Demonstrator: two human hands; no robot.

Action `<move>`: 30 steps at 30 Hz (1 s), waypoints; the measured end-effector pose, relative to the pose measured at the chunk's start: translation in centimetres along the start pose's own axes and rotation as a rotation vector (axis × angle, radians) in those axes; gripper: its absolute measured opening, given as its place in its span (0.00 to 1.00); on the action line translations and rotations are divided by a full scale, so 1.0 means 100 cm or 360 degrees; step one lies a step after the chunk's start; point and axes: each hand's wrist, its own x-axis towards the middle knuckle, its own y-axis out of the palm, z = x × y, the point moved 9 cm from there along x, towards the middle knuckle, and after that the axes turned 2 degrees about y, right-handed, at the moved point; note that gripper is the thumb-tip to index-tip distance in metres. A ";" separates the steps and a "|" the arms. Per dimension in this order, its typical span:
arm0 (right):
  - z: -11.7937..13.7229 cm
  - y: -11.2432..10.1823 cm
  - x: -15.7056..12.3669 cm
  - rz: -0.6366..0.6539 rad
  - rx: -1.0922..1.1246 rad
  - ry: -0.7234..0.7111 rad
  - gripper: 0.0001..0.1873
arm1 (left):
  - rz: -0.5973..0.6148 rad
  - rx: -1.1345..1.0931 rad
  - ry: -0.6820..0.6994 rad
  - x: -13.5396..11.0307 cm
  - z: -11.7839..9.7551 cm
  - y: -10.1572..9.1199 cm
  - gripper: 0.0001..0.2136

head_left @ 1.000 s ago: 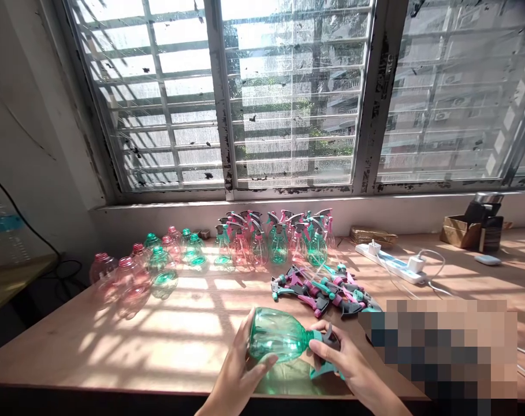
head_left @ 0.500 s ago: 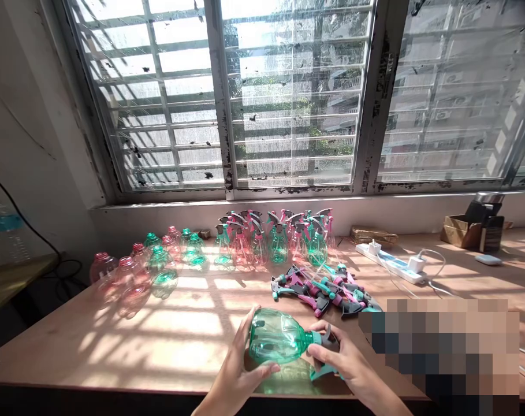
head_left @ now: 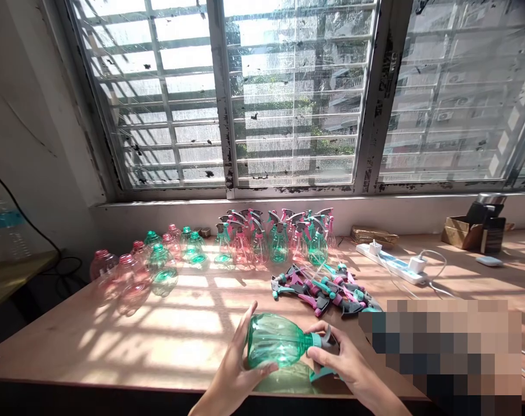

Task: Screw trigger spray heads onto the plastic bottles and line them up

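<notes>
A clear green spray bottle (head_left: 274, 341) lies on its side in the air above the front of the table, its neck pointing right. My left hand (head_left: 245, 352) wraps round its base end, thumb below and fingers behind. At the neck, my right hand (head_left: 342, 353) grips the grey and teal spray head (head_left: 324, 345), thumb in front and fingers behind it. The head sits at the bottle's mouth; how tightly it is screwed on I cannot tell. Just beyond the bottle lies a pile of loose pink, teal and grey spray heads (head_left: 327, 289).
Several spray bottles with heads (head_left: 279, 242) stand by the wall below the window. Several open pink and green bottles (head_left: 134, 274) stand at the left. A white power strip (head_left: 392, 264) with cables, a basket (head_left: 373, 236) and a cardboard box (head_left: 461, 232) are at the right.
My left hand and the bottle's base have shifted slightly left and down, and the bottle looks turned about its length. My right hand keeps its place on the spray head.
</notes>
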 end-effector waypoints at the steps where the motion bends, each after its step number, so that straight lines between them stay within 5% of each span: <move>1: -0.001 0.000 0.000 0.0004 0.0000 0.0014 0.25 | 0.0000 0.0011 0.0007 0.000 -0.001 0.000 0.44; 7: -0.007 -0.005 0.001 -0.0023 -0.0014 0.0027 0.24 | 0.0012 -0.0045 0.0054 -0.001 -0.001 0.002 0.34; 13: -0.007 -0.002 0.001 -0.0016 0.0022 0.0000 0.25 | 0.0049 -0.0225 -0.0117 -0.005 0.005 0.009 0.48; 24: 0.000 -0.002 -0.003 -0.0020 0.0114 0.0064 0.26 | 0.0195 -0.0387 -0.0242 -0.005 0.008 0.014 0.53; 30: -0.007 -0.002 0.000 -0.0025 0.0047 0.0028 0.27 | 0.0184 -0.0352 -0.0122 -0.004 0.006 0.010 0.52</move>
